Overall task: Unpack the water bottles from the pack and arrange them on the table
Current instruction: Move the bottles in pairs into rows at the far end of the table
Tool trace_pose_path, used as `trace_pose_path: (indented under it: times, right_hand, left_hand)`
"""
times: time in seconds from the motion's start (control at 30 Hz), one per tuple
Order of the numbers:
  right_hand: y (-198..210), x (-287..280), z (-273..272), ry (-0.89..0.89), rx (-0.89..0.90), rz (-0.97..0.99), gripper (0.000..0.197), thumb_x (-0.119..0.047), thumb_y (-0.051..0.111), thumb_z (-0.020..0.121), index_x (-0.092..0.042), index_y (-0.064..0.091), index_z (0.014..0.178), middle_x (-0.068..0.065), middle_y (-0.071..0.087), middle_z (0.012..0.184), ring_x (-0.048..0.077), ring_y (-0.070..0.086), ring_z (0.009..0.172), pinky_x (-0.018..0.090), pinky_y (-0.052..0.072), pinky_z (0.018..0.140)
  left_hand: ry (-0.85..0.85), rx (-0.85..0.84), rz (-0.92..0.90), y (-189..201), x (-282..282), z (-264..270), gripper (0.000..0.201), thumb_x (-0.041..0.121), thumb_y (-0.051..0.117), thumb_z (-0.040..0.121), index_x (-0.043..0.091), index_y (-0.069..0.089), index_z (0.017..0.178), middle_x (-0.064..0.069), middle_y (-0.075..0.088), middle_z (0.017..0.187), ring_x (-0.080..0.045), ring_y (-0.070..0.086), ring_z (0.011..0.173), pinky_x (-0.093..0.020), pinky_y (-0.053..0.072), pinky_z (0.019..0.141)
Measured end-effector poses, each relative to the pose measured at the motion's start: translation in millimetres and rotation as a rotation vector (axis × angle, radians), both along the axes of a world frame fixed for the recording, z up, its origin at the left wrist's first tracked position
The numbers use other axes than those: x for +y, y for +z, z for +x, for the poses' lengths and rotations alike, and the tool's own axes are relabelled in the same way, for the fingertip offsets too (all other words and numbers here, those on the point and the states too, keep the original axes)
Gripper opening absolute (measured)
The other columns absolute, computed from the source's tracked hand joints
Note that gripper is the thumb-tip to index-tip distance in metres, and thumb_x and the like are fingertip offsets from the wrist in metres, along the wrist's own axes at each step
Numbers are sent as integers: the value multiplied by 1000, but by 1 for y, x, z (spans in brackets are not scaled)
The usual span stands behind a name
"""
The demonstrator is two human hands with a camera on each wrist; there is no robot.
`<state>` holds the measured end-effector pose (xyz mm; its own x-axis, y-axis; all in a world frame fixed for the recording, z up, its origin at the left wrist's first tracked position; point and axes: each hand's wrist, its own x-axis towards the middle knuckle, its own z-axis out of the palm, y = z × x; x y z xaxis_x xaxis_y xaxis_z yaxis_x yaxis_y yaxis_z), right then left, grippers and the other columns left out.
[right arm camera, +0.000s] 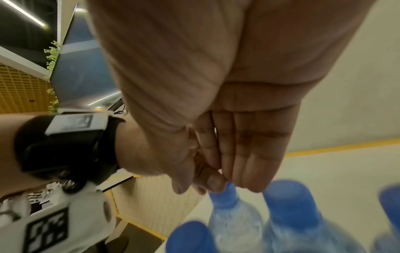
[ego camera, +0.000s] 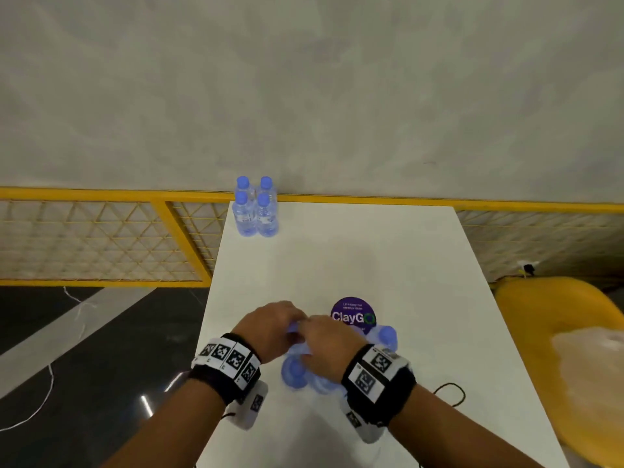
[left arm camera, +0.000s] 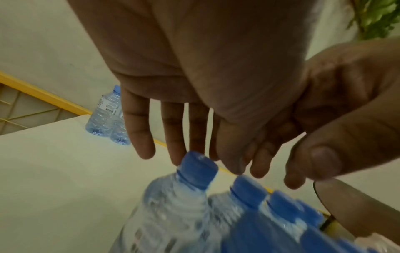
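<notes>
Several clear water bottles with blue caps stand bunched as a pack [ego camera: 299,373] near the front of the white table [ego camera: 388,258]. Both hands hover over its tops. My left hand [ego camera: 275,324] points its straight fingers [left arm camera: 179,150] down, the tips touching the blue cap [left arm camera: 198,171] of the pack's outer bottle. Close beside it, my right hand [ego camera: 326,346] holds its fingers [right arm camera: 249,167] straight and together, tips at another cap [right arm camera: 225,193]. Neither hand visibly grips anything. A separate group of bottles [ego camera: 255,211] stands upright in a tight square at the table's far left corner.
A round purple ClayGo sticker [ego camera: 353,315] lies on the table just behind the pack. A yellow chair [ego camera: 557,349] sits off the right edge. A yellow mesh railing [ego camera: 101,241] runs behind and left of the table. A black cable [ego camera: 452,393] trails near my right wrist.
</notes>
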<state>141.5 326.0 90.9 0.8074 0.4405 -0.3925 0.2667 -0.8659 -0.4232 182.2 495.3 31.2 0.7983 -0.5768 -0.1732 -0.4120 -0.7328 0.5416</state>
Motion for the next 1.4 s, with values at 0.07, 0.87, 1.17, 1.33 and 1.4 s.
trace_pose_path:
  times: [0.07, 0.87, 1.17, 1.33, 1.4]
  right_hand:
    - [-13, 8, -18, -16, 18, -45, 31, -21, 52, 93, -6, 56, 119, 8, 62, 98, 28, 63, 103, 32, 48, 82]
    - [27, 15, 34, -147, -166, 115, 41, -13, 58, 89, 3, 52, 126, -8, 36, 67, 13, 47, 65, 9, 32, 50]
    - [12, 9, 179, -271, -145, 74, 24, -23, 60, 91, -4, 64, 105, 14, 62, 110, 33, 64, 97, 32, 48, 80]
    - [-29, 12, 238, -287, -135, 47, 28, -25, 56, 94, -4, 59, 112, 16, 57, 119, 33, 60, 106, 34, 46, 88]
    - [-42, 14, 257, -296, -139, 36, 28, -24, 53, 96, -3, 59, 112, 17, 57, 119, 33, 59, 106, 34, 45, 88]
  left_hand:
    - [-4, -20, 50, -11, -2, -9, 37, 32, 60, 78, 22, 73, 111, -4, 68, 107, -27, 67, 94, -39, 56, 83]
    - [222, -269, 269, 35, -13, 89, 14, 32, 58, 92, 34, 57, 106, 8, 56, 102, -21, 54, 99, -37, 46, 71]
    - [283, -203, 423, 69, -25, 268, 24, 34, 56, 99, 27, 59, 121, 0, 59, 121, -29, 48, 120, -52, 48, 97]
    - [299, -232, 416, 31, -21, 329, 15, 33, 56, 98, 28, 60, 111, 2, 62, 114, -28, 46, 120, -47, 48, 92]
    - [309, -241, 418, 17, -20, 344, 13, 29, 56, 97, 29, 61, 109, 4, 63, 110, -28, 45, 121, -48, 45, 96]
